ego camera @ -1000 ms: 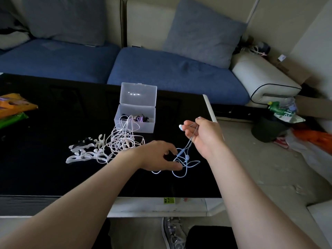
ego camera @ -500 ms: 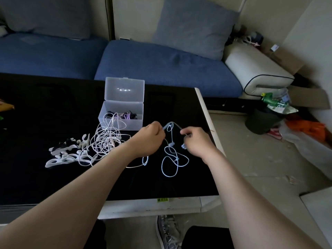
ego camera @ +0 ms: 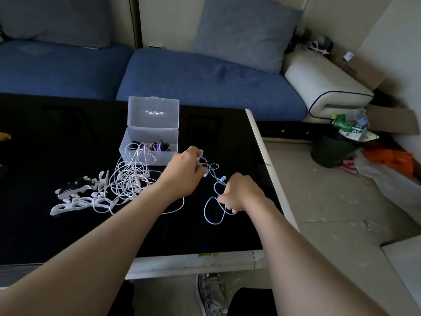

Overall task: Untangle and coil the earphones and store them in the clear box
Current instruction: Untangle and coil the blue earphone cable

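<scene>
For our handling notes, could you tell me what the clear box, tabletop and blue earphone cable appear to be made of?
Clear box: likely frosted translucent plastic; contents show dimly through its walls. Tabletop: probably glossy black glass or lacquer; faint reflections. Blue earphone cable: seemingly soft rubbery sheath; it lies in loose loops.

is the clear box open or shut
Open: the clear box has its lid standing upright at the back, with purple earphones visible inside.
</scene>
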Motion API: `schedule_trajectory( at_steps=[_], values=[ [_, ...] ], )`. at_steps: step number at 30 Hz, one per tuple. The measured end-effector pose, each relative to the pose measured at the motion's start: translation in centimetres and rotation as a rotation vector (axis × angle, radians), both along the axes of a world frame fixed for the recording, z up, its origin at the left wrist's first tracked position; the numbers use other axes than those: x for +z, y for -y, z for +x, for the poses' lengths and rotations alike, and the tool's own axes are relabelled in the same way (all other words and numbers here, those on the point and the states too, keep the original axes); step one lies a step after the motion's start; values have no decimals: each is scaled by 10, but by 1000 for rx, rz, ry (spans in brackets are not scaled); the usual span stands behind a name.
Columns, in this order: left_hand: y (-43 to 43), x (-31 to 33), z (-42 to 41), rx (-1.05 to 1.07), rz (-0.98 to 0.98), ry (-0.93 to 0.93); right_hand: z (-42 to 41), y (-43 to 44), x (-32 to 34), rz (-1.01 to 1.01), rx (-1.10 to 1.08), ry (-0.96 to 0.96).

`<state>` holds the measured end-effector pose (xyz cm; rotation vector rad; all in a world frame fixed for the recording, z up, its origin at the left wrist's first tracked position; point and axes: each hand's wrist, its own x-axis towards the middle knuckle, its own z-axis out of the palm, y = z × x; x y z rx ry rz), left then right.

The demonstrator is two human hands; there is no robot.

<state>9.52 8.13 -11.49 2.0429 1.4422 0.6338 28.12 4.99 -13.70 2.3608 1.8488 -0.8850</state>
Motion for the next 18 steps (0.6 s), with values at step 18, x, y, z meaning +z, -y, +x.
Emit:
schedule_trajectory(
  at_steps=[18],
  values=[
    [29, 21, -24, -213, -18, -22, -16, 21, 59, 57, 38, -575]
  ],
)
